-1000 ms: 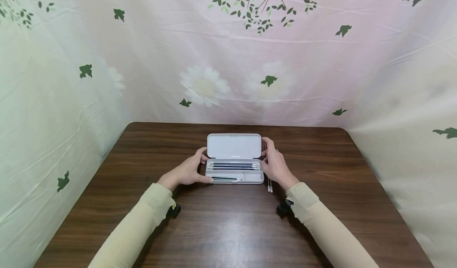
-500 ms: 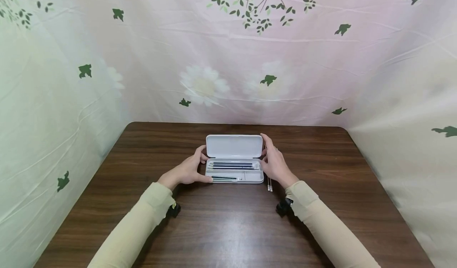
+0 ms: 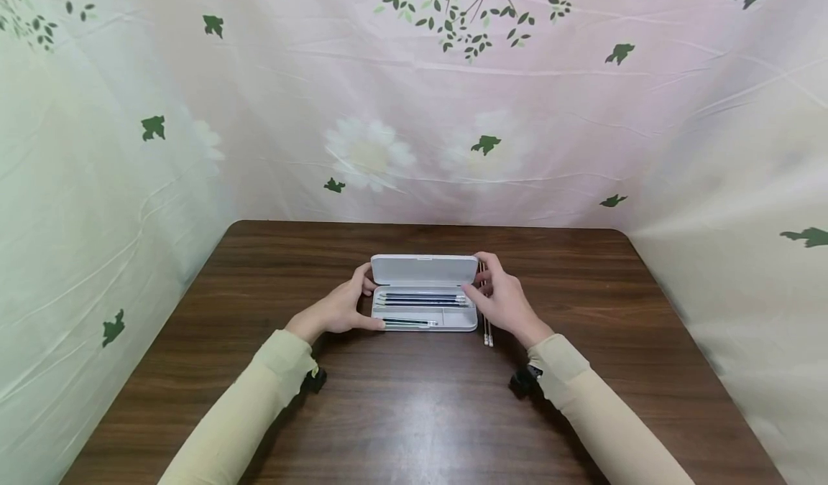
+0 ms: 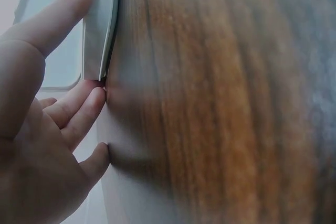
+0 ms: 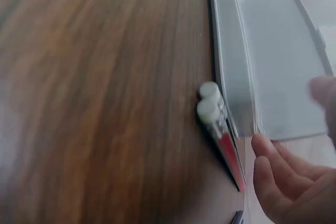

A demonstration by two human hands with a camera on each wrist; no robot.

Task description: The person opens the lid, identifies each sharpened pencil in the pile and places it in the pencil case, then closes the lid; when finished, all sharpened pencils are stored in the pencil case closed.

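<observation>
A white pencil case point(image 3: 461, 320) lies on the table with its lid point(image 3: 423, 269) raised and leaning partly forward. Several dark blue pencils point(image 3: 420, 299) fill its back compartment, and dark green ones point(image 3: 410, 322) lie in the front left compartment. My left hand point(image 3: 336, 309) grips the case's left end, thumb at the front corner and fingers along the side and back. With the index finger at the lid's upper right corner, my right hand point(image 3: 507, 302) touches the lid; its thumb stretches over the right end of the case. Its other fingers lie close beside the case's right end.
Two pencils point(image 3: 488, 338) with white ends lie on the table beside the case's right end, partly beneath my right hand; a red barrel point(image 5: 231, 156) shows in the right wrist view. A patterned cloth point(image 3: 414, 111) hangs behind the brown table point(image 3: 414, 406).
The lid has tilted forward from its more upright position. My right hand has shifted slightly to the right, its thumb reaching left over the case. My left hand has stayed put.
</observation>
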